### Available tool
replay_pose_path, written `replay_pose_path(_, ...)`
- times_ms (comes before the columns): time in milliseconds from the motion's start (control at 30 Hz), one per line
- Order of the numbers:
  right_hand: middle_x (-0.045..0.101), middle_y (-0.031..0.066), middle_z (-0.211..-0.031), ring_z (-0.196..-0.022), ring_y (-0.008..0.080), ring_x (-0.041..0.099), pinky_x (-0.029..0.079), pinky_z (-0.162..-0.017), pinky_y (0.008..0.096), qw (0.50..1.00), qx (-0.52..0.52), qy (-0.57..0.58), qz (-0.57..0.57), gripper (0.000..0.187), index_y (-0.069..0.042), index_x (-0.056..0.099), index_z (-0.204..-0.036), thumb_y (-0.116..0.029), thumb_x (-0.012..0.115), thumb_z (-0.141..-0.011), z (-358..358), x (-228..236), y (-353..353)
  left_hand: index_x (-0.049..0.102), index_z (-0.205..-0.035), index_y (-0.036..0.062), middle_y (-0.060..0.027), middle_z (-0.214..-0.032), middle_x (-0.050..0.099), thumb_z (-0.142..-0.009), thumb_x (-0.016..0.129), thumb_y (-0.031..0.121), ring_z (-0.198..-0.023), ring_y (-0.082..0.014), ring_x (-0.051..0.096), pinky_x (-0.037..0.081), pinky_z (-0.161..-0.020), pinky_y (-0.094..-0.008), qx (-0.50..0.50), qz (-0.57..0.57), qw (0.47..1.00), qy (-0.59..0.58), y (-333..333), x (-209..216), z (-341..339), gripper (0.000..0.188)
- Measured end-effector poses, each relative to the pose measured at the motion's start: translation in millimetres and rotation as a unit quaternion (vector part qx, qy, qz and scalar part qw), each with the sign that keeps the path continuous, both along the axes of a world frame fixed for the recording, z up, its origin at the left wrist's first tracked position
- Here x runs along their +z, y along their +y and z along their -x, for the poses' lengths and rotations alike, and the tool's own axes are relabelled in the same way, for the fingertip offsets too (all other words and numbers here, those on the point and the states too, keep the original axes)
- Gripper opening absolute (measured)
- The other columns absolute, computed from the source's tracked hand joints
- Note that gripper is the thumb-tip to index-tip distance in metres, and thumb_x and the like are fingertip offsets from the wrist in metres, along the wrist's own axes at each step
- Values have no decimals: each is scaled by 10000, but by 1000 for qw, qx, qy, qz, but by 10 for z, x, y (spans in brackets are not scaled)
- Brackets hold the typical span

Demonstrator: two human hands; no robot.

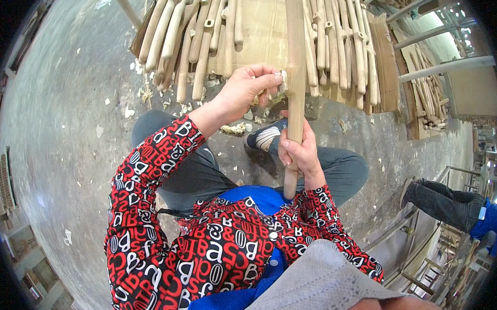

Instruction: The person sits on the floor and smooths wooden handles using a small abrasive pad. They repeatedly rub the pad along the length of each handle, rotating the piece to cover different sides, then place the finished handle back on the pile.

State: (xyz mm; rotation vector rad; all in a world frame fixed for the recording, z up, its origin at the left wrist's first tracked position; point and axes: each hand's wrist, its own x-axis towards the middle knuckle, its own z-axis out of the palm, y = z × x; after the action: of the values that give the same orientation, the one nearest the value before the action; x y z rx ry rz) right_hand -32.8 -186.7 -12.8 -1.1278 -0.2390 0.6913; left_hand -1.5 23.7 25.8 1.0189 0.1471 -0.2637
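A long, pale wooden bar stands out in front of me, its near end close to my lap and its far end past the top of the view. My right hand is wrapped round its lower part. Beside a thicker, jointed-looking spot on the bar, my left hand pinches a small pale scrap between thumb and fingers. The scrap is at or against the bar's left side; what it is made of I cannot tell. The left hand's other fingers curl under, partly hidden.
Rows of similar wooden pieces lie on cardboard ahead, left and right of the bar. Pale shavings litter the concrete floor. Metal rails and more wood stand at right; another person's legs show there.
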Motion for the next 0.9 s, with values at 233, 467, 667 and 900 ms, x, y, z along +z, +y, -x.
replay_pose_path(233,451,45,-587,-362,99,411,358,-330,237,987,33,119,-105,603,-8,327,-1354,-75,588,-814,20,140,70,589,-836,59,-19,-742,602,-822,642,114,-648,-166,588,468,-584,-299,104,-388,844,-354,-19,-31,-10,78)
replay_pose_path(467,426,39,-571,-345,70,382,362,-311,231,936,20,194,-293,598,-4,320,-1379,-75,551,-831,-177,131,-69,574,-824,55,-81,-762,604,-747,637,37,-699,-265,608,483,-622,-344,22,-478,750,-457,32,17,64,101)
replay_pose_path(667,417,35,-569,-347,86,386,341,-308,238,966,3,140,-215,594,-2,334,-1362,-68,575,-823,-142,114,-91,586,-993,40,-82,-855,649,-816,665,113,-735,-187,602,477,-687,-309,61,-442,824,-348,33,11,21,207)
replay_pose_path(900,419,34,-571,-349,94,383,329,-308,238,978,55,137,-146,614,9,353,-1330,-70,633,-789,-132,149,-133,607,-1054,79,-50,-762,601,-815,705,156,-710,-198,594,463,-651,-321,25,-453,800,-392,136,100,-113,269)
